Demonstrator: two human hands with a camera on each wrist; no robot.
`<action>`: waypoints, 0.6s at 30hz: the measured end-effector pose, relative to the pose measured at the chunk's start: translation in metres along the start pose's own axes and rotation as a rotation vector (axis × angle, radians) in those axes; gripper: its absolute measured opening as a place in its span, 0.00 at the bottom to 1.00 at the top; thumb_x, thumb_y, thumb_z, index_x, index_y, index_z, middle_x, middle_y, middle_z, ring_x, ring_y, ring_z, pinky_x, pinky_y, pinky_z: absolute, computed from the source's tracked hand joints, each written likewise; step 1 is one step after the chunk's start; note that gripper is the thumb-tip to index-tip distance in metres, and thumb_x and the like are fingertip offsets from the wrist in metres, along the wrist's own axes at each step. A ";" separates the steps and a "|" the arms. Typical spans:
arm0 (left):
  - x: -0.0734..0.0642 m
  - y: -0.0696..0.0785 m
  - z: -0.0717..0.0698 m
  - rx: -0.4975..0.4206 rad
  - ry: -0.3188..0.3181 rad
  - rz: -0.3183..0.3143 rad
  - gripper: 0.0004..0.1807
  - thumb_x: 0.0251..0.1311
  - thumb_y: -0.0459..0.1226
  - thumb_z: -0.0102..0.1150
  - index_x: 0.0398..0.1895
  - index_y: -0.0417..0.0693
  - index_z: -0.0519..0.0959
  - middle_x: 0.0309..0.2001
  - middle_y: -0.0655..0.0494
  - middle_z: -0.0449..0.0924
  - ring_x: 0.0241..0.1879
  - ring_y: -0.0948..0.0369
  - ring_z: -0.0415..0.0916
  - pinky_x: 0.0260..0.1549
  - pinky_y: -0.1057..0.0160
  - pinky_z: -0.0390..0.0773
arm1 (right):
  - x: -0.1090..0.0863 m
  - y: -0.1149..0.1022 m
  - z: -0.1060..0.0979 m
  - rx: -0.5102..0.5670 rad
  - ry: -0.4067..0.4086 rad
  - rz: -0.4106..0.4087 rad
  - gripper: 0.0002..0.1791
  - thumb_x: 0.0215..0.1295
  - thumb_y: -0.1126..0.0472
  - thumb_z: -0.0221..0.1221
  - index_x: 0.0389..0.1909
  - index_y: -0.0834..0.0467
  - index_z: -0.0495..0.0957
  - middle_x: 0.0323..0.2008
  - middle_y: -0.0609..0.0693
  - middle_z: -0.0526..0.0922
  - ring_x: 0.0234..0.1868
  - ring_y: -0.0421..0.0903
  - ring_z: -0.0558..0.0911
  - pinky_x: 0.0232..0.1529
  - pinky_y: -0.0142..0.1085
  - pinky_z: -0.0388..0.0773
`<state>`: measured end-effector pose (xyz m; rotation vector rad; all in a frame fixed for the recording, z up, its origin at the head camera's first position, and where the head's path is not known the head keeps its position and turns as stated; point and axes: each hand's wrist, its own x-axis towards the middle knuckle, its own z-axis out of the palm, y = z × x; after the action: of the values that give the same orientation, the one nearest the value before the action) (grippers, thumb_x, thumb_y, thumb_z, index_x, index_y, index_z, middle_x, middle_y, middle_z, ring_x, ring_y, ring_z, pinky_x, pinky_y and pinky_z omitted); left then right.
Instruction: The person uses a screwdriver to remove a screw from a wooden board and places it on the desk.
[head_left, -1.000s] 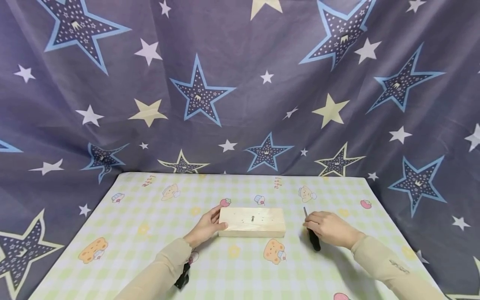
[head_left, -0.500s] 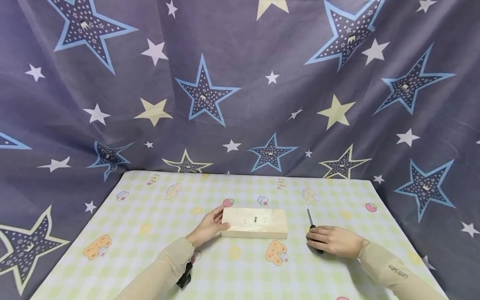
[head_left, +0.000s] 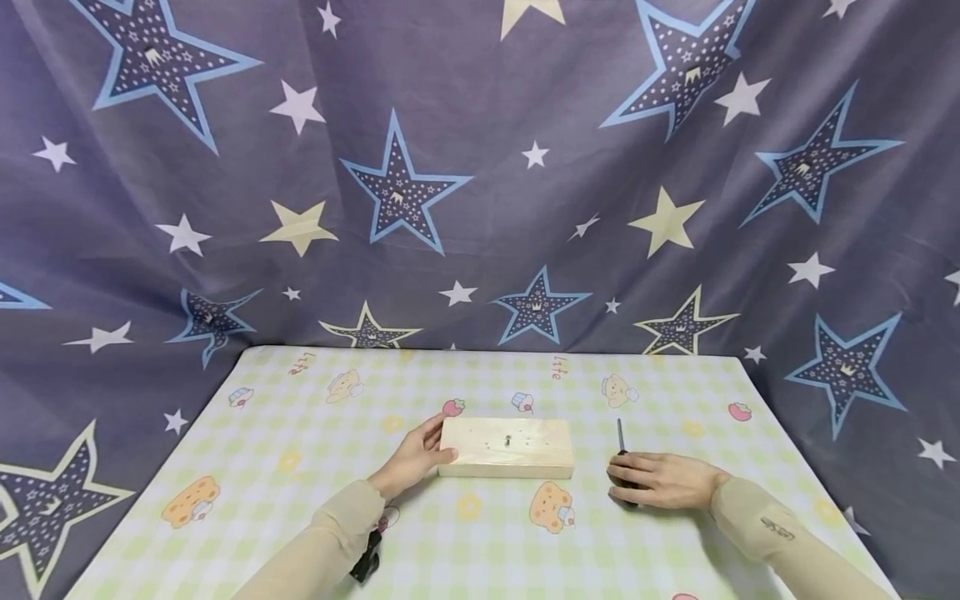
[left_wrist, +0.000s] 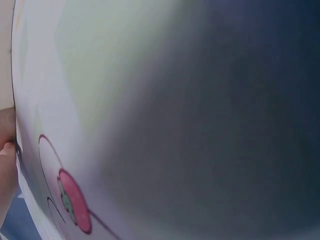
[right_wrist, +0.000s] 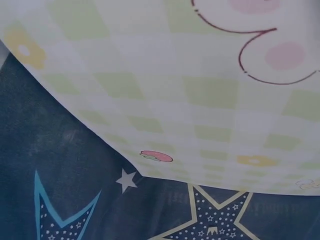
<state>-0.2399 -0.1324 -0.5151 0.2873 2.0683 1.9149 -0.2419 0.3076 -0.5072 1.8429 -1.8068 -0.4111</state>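
A pale wooden block [head_left: 480,450] lies flat on the table, with a small dark screw [head_left: 508,441] standing in its top among several tiny holes. My left hand [head_left: 414,458] grips the block's left end, thumb on the near top corner. A sliver of that hand [left_wrist: 7,170] shows at the edge of the left wrist view. To the right of the block, my right hand [head_left: 667,480] holds a screwdriver by its black handle, palm down at the table. The screwdriver's metal shaft [head_left: 620,435] points away from me; fingers cover most of the handle. The right wrist view shows no hand.
A checked tablecloth [head_left: 300,533] with cartoon prints covers the table. Behind and at both sides hangs a dark curtain [head_left: 480,208] with stars. A black strap-like piece [head_left: 366,560] sits by the left sleeve.
My right hand has lowered and turned palm down over the screwdriver, whose handle is now mostly covered and whose shaft points nearly straight away from me. The left hand and block stay put.
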 end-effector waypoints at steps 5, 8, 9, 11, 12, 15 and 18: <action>0.000 -0.001 -0.001 0.009 -0.009 0.003 0.43 0.58 0.31 0.56 0.71 0.37 0.42 0.71 0.39 0.43 0.70 0.49 0.44 0.66 0.60 0.57 | 0.001 0.000 0.003 -0.003 -0.007 -0.033 0.23 0.75 0.63 0.27 0.54 0.56 0.71 0.54 0.53 0.75 0.56 0.48 0.74 0.56 0.37 0.75; 0.001 -0.001 -0.001 0.008 -0.001 -0.004 0.43 0.58 0.30 0.57 0.71 0.37 0.42 0.71 0.39 0.43 0.70 0.50 0.45 0.65 0.62 0.58 | 0.002 0.000 0.004 0.001 0.001 -0.038 0.23 0.75 0.63 0.28 0.53 0.56 0.72 0.52 0.52 0.77 0.55 0.48 0.75 0.56 0.37 0.76; 0.001 -0.001 -0.001 0.004 0.000 -0.007 0.43 0.58 0.30 0.57 0.71 0.37 0.42 0.71 0.39 0.43 0.70 0.50 0.45 0.65 0.62 0.58 | 0.002 0.000 0.004 0.003 0.007 -0.038 0.23 0.75 0.64 0.28 0.52 0.56 0.72 0.51 0.52 0.77 0.54 0.48 0.76 0.55 0.37 0.76; 0.001 0.000 0.000 0.007 0.000 -0.009 0.43 0.58 0.30 0.57 0.71 0.37 0.42 0.71 0.39 0.43 0.70 0.50 0.45 0.66 0.61 0.58 | 0.004 -0.001 0.004 0.004 0.015 -0.031 0.23 0.75 0.63 0.28 0.52 0.55 0.72 0.49 0.52 0.78 0.52 0.47 0.77 0.55 0.37 0.76; 0.001 0.000 0.000 0.007 0.001 -0.006 0.43 0.58 0.30 0.56 0.71 0.37 0.42 0.71 0.39 0.43 0.70 0.49 0.45 0.66 0.61 0.58 | 0.004 -0.001 0.004 0.003 0.017 -0.028 0.22 0.75 0.63 0.28 0.51 0.55 0.72 0.49 0.52 0.78 0.52 0.47 0.77 0.54 0.37 0.76; 0.001 0.001 0.001 0.002 0.008 -0.009 0.43 0.58 0.29 0.56 0.71 0.37 0.42 0.71 0.39 0.43 0.70 0.49 0.45 0.66 0.59 0.57 | 0.007 -0.002 0.003 -0.007 0.020 -0.008 0.22 0.75 0.62 0.28 0.50 0.55 0.72 0.47 0.52 0.78 0.50 0.47 0.77 0.54 0.36 0.77; 0.000 0.001 0.001 0.004 0.010 0.001 0.42 0.58 0.29 0.56 0.71 0.37 0.43 0.71 0.38 0.43 0.70 0.48 0.44 0.66 0.58 0.57 | 0.010 -0.002 0.002 -0.018 0.015 0.017 0.21 0.75 0.59 0.29 0.50 0.55 0.72 0.45 0.51 0.78 0.49 0.46 0.77 0.54 0.37 0.77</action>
<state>-0.2401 -0.1318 -0.5137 0.2804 2.0789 1.9162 -0.2404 0.2970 -0.5088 1.8127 -1.8012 -0.4051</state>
